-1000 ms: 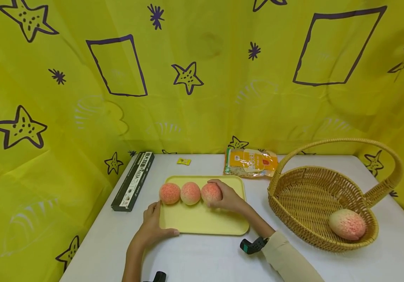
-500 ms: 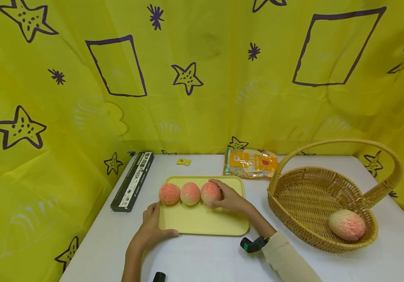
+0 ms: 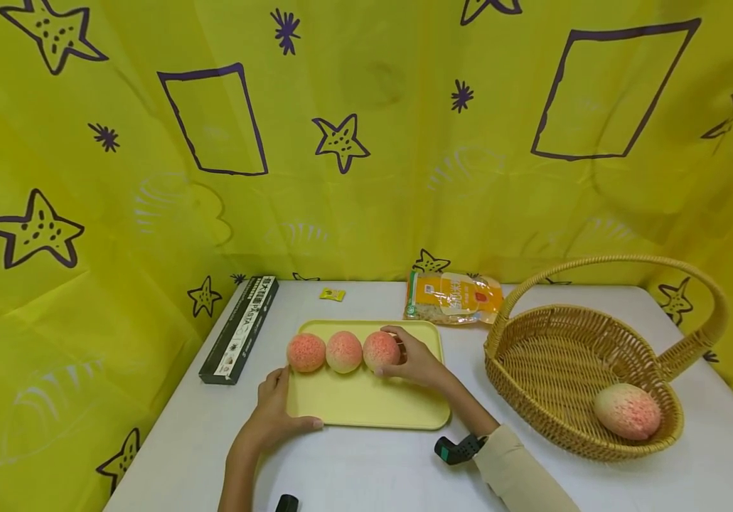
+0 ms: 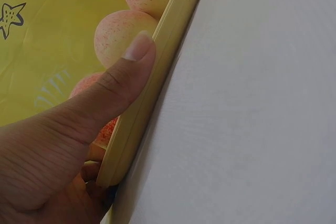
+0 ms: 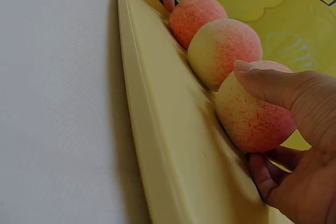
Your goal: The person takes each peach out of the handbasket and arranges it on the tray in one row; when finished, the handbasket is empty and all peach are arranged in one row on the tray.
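Three pink-and-cream peaches stand in a row along the back of a pale yellow tray (image 3: 366, 405): a left peach (image 3: 306, 353), a middle peach (image 3: 344, 352) and a right peach (image 3: 382, 351). My right hand (image 3: 419, 361) holds the right peach, thumb on its near side and fingers round its far side; the right wrist view shows this peach (image 5: 254, 116) low at the tray surface, beside the middle one. My left hand (image 3: 274, 409) grips the tray's front left corner. In the left wrist view its thumb (image 4: 113, 87) lies along the front rim, with the fingers at the left side.
To the right stands a wicker basket (image 3: 532, 409) with a tall handle and another peach (image 3: 628, 412) inside. Behind the tray lie an orange food bag (image 3: 456, 297) and a small yellow packet (image 3: 332, 294). A dark pasta box (image 3: 238, 331) is at the left. Yellow curtain surrounds the white table.
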Motion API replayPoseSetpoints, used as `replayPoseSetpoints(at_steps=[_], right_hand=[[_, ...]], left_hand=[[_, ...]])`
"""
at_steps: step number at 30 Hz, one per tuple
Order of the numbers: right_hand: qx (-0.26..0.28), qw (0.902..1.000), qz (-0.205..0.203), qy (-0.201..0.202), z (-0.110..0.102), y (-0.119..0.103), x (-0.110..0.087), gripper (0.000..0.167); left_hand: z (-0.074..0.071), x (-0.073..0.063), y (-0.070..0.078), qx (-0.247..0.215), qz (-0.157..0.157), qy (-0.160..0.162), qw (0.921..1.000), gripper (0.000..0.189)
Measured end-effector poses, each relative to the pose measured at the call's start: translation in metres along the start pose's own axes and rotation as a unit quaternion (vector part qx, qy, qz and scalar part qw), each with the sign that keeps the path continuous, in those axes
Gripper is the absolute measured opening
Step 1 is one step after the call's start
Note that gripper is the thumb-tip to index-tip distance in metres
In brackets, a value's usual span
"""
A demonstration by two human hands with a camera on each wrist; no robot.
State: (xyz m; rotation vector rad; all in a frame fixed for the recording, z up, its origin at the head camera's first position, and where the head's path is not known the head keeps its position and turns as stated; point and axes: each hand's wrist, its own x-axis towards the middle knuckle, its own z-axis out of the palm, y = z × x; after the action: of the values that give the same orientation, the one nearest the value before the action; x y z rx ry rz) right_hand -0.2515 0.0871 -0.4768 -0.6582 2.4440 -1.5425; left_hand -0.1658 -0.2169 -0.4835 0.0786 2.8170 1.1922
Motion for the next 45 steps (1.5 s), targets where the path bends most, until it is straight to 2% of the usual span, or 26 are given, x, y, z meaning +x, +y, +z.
replayPoseSetpoints(at_steps=[7, 18, 24, 31, 37, 45], right_hand=[[-0.027, 0.9995, 0.016, -0.001, -0.005, -0.004, -0.004, 0.086], [-0.009, 0.9993, 0.016, -0.034, -0.012, -0.007, -0.007, 0.091], [0.001, 0.9992, 0.028, -0.027, -0.014, -0.008, -0.009, 0.091], [-0.012, 0.9994, 0.029, -0.016, -0.017, -0.014, -0.018, 0.092], [-0.057, 0.998, 0.005, -0.026, -0.028, -0.039, -0.04, 0.097], [-0.089, 0.9883, -0.067, -0.104, -0.056, -0.066, -0.071, 0.081]], left_hand=[[0.001, 0.003, 0.001, -0.002, 0.009, 0.0, 1.0, 0.132], [-0.002, 0.0, 0.004, 0.007, 0.005, 0.002, 1.0, 0.132], [-0.003, 0.0, 0.004, 0.016, 0.015, 0.007, 0.9997, 0.131], [-0.002, -0.002, 0.003, 0.013, 0.005, 0.002, 0.9999, 0.132], [0.0, -0.002, 0.002, 0.004, 0.004, 0.003, 1.0, 0.132], [0.001, -0.003, 0.001, 0.003, 0.009, 0.009, 0.9999, 0.132]])
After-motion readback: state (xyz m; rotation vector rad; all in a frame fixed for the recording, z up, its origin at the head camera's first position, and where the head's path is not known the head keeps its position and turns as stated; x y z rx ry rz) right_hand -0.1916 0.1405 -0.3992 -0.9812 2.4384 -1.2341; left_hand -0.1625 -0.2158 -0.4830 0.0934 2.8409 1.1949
